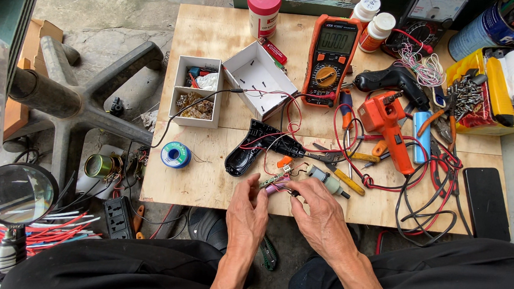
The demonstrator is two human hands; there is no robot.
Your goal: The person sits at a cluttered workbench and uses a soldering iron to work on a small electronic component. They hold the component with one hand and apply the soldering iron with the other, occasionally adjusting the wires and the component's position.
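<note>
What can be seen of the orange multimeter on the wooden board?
The orange multimeter lies flat, face up, at the far middle of the wooden board. It has a thick orange casing that looks rubbery around a dark front, a pale rectangular display at its far end and a round yellow-orange dial below it. Red and black leads run from its near end across the board. An open white box lies right beside it on the left; no hand touches it.

A low plywood table [207, 183] stands on cracked grey concrete floor [117, 5] in daylight, a chair's star base [81, 107] just beside it.
</note>
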